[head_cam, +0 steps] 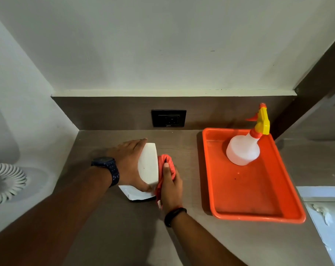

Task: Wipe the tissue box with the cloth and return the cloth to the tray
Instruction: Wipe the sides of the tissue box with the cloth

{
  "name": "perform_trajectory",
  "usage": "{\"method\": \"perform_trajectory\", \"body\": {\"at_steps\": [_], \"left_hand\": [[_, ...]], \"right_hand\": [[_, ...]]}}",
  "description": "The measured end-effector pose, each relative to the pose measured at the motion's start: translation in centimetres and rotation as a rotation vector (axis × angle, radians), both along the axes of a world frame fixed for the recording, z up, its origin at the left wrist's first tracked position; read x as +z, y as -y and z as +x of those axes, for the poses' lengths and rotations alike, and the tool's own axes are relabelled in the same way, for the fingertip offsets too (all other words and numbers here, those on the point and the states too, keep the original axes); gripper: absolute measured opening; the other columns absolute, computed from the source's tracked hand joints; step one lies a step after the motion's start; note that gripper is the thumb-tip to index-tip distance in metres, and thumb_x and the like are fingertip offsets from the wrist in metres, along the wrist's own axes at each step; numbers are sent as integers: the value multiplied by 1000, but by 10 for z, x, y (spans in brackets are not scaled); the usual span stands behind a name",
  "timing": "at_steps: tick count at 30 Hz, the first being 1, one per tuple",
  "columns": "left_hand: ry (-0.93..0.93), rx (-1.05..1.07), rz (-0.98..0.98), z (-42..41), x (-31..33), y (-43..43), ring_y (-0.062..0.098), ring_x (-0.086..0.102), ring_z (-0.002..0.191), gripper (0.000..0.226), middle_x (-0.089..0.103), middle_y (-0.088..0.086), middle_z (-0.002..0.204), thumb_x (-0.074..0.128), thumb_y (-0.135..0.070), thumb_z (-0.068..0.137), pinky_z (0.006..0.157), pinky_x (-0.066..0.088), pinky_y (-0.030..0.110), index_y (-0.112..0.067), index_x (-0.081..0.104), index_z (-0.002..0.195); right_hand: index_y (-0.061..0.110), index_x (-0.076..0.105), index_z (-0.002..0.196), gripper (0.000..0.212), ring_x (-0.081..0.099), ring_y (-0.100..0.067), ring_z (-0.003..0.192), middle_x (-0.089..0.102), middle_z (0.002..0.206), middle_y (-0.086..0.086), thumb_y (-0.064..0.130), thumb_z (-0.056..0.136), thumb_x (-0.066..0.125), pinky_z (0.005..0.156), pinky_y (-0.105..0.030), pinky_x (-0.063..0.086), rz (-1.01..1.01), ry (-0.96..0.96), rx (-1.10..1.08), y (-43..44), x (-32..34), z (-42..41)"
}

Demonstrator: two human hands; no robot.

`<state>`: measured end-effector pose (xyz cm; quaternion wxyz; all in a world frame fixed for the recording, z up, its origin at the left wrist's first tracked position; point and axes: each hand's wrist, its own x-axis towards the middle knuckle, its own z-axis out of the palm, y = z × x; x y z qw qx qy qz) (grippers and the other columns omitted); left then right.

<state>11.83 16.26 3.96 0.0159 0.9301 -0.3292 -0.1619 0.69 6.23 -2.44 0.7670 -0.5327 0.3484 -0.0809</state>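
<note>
Head view: left hand (129,166) clamped on unlabelled tissue box (148,166), right hand (170,186) clutching cloth (165,162)

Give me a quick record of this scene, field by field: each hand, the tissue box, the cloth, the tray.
left hand: grips the tissue box from its left side
right hand: presses the cloth on the box's right side
tissue box: white, on the counter
cloth: red, bunched, off the tray
tray: orange, right of the box, holds a spray bottle
</note>
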Motion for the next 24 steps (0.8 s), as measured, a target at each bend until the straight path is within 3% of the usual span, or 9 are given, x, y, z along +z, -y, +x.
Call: {"method": "perform_trajectory", "body": {"at_steps": [5, 7, 10, 13, 15, 17, 20, 24], "left_hand": [[8, -25, -47, 1, 2, 2, 18, 48, 116, 126, 46, -8, 134, 65, -87, 26, 99, 42, 40, -29, 28, 132], [18, -18, -69, 1, 4, 2, 17, 49, 110, 123, 49, -9, 128, 66, -85, 24, 93, 44, 38, -32, 27, 127], [16, -10, -47, 1, 1, 1, 21, 40, 127, 140, 39, -3, 144, 64, -86, 22, 104, 37, 40, -27, 14, 139], [-1, 3, -18, 0, 1, 1, 21, 30, 135, 150, 29, -1, 152, 62, -90, 23, 111, 30, 39, -23, 6, 145], [-23, 2, -8, 0, 4, 1, 21, 29, 136, 151, 26, -1, 153, 60, -93, 24, 112, 27, 38, -23, 4, 145], [-28, -1, -11, 0, 5, 2, 21, 32, 134, 149, 30, -1, 151, 60, -93, 25, 111, 28, 37, -21, 9, 145], [8, -47, -41, 0, 3, 3, 19, 47, 118, 129, 46, -4, 139, 64, -88, 29, 102, 40, 37, -24, 29, 135], [1, -27, -87, 2, 2, 2, 18, 49, 111, 125, 48, -9, 127, 68, -82, 24, 93, 42, 35, -30, 28, 130]], "right_hand": [[25, 66, 117, 34, 64, -21, 112, 70, 117, -3, 48, 93, 55, 101, -51, 50, -144, 71, 37, 15, 20, 36], [19, 67, 116, 33, 65, -26, 111, 71, 115, -9, 41, 97, 53, 101, -53, 50, -132, 35, 63, 23, 20, 47], [15, 63, 125, 39, 64, -29, 113, 70, 120, -13, 41, 99, 49, 104, -52, 48, -76, -25, 76, 25, 12, 44], [27, 64, 121, 39, 64, -34, 112, 69, 121, -10, 50, 96, 46, 104, -53, 47, -31, -102, 52, 10, 1, 17], [41, 64, 106, 23, 64, -32, 110, 69, 120, -5, 52, 95, 47, 100, -53, 50, -33, -102, 14, -1, 2, -2], [44, 64, 98, 15, 66, -29, 108, 70, 114, -1, 49, 94, 51, 94, -52, 55, -53, -55, -19, -5, 11, -5], [31, 67, 111, 26, 65, -19, 109, 70, 115, 1, 44, 93, 54, 96, -48, 54, -150, 64, 1, 7, 25, 18], [17, 65, 121, 33, 64, -25, 113, 70, 120, -10, 37, 98, 52, 102, -52, 50, -230, 53, 127, 25, 23, 50]]}}
